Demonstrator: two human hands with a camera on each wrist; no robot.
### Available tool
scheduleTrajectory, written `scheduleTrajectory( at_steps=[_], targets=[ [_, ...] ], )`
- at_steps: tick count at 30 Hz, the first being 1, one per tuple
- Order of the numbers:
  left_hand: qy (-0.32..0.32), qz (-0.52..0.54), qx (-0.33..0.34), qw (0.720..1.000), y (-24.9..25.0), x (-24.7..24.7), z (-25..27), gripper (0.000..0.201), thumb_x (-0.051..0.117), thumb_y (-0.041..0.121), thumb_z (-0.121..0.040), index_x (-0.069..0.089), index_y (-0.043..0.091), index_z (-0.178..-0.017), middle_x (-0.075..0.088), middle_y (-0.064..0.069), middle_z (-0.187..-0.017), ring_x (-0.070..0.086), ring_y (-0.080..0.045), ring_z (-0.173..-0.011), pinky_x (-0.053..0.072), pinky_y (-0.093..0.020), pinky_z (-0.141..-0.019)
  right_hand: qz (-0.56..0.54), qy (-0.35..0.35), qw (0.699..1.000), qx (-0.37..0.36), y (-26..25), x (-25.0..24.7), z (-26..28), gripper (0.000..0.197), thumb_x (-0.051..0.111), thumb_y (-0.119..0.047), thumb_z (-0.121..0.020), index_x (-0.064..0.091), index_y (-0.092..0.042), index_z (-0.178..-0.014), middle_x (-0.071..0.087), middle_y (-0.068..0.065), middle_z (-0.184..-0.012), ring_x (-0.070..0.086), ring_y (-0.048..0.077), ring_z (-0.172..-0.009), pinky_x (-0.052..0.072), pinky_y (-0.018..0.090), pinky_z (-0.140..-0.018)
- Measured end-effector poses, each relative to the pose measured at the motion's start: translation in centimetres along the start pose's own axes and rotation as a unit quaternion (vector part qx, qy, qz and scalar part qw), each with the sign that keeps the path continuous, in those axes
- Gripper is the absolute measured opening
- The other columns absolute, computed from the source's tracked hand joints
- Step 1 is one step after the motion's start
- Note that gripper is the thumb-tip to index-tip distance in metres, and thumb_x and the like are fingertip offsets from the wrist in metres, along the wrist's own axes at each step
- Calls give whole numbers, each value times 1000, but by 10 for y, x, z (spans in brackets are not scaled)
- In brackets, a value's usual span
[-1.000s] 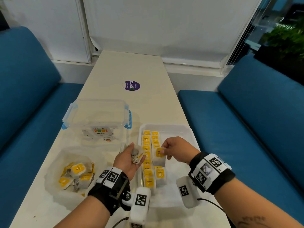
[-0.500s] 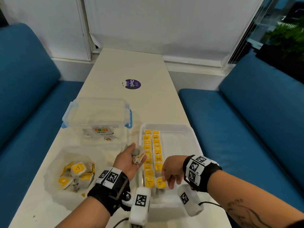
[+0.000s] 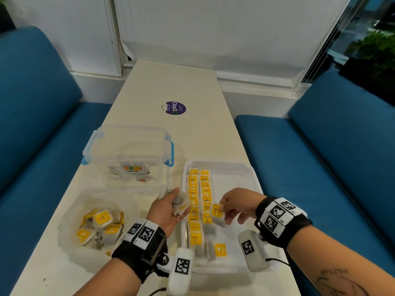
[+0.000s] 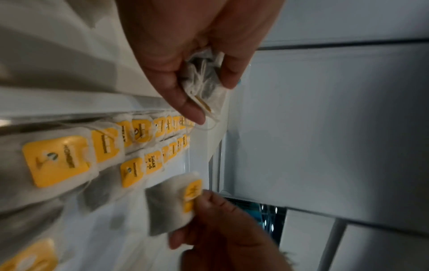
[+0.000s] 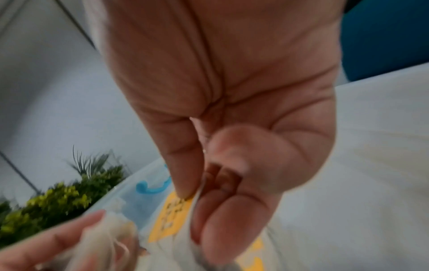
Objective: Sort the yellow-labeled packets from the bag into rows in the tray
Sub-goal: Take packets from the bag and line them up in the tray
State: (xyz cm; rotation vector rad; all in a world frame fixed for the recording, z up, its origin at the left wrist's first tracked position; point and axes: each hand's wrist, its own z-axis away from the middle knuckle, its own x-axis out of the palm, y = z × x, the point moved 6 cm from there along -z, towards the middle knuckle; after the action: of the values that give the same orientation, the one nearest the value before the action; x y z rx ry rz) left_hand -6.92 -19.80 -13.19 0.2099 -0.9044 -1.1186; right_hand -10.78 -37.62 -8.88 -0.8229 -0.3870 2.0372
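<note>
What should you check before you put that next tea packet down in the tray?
1. Right hand pinches a packet: ok.
2. Yellow label faces up: ok.
3. Second row has a free spot near its front end: ok.
4. Left hand holds spare packets clear of the tray: ok.
5. Loose packet at the tray's near end lines up with a row: not ok.
6. Bag has more packets: ok.

Head view evenly lit, soft indoor light, dim corners, wide-angle bending at edges. Bench (image 3: 175, 86) pale, mild glare, faint shadows. Both wrist views motion-blurred, grainy; right wrist view worst, close skin out of focus.
</note>
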Motion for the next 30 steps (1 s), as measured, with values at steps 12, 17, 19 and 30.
scheduleTrajectory(
  at_steps=[12, 17, 19, 30],
  targets=[
    [-154, -127, 24, 980, -9, 34, 19, 3, 61, 13, -82, 60, 13, -80, 66, -2, -59, 64, -14, -51, 51, -23, -46, -155, -20, 984, -91, -27, 6, 4, 9, 53, -5, -93, 55, -9, -85, 61, 7, -62, 61, 11, -49, 40, 18, -38],
    [-105, -129, 50, 985, -8, 23, 8, 25, 59, -7, -82, 49, 13, -70, 55, -1, -48, 54, -14, -41, 48, -22, -43, -146, 37, 987, -57, -17, 1, 0, 14, 56, -18, -93, 58, -10, -82, 63, 5, -65, 60, 14, -54, 40, 19, -41],
    [-96, -115, 64, 987, -5, 19, 5, 28, 57, -8, -82, 48, 13, -67, 52, 0, -46, 53, -13, -40, 47, -21, -43, 12, 37, 999, 7, -4, 6, -4, 15, 59, -22, -91, 60, -7, -85, 64, 3, -69, 61, 13, -57, 42, 21, -44],
    [-76, -60, 78, 992, 6, 5, 0, 28, 57, -8, -83, 47, 16, -71, 56, 1, -52, 61, -13, -46, 50, -22, -44, 514, -66, 854, 42, 13, 60, -24, 34, 77, -32, -75, 63, -5, -90, 61, 12, -94, 62, 26, -91, 50, 33, -84]
  ],
)
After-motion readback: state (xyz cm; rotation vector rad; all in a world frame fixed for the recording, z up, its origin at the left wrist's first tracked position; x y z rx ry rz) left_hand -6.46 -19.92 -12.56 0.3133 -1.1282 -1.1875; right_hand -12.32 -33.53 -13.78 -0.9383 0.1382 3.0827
